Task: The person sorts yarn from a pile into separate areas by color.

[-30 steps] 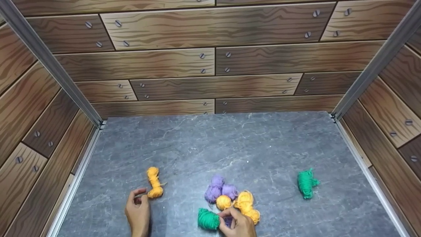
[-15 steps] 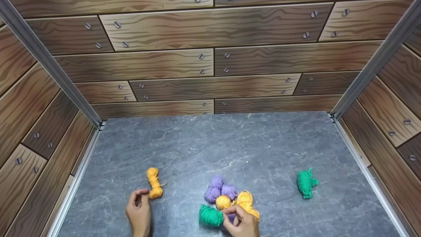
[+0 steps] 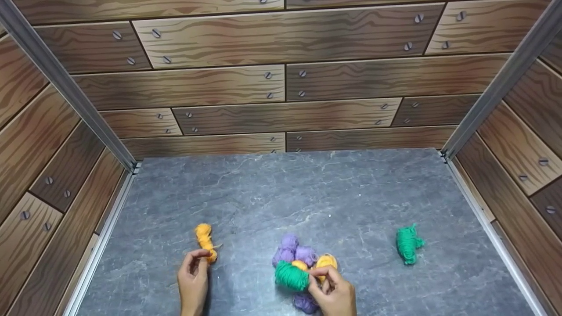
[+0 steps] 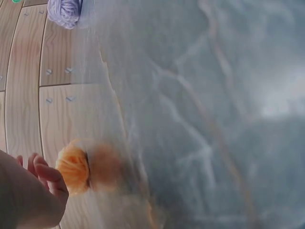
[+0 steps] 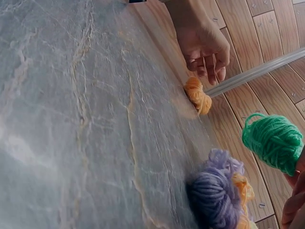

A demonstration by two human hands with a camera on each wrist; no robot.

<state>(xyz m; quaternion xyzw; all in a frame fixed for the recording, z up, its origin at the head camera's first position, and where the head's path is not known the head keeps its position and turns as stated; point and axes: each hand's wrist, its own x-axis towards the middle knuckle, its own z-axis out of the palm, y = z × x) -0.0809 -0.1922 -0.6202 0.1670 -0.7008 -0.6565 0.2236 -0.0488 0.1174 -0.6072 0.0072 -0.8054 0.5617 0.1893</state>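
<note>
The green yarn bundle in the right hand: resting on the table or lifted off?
Lifted off. The right wrist view shows the green yarn bundle apart from the gray tabletop, pinched in the right hand.

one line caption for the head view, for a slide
Right hand pinches a green yarn bundle above a marbled gray table, near purple bundles; left hand beside an orange bundle.

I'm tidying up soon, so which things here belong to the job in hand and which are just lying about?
Probably in the job:
green yarn held by the right hand
orange yarn at the left hand
purple bundles and orange bundles grouped near the held yarn

Probably just lying about:
green bundle at far right, neither hand near it
</note>
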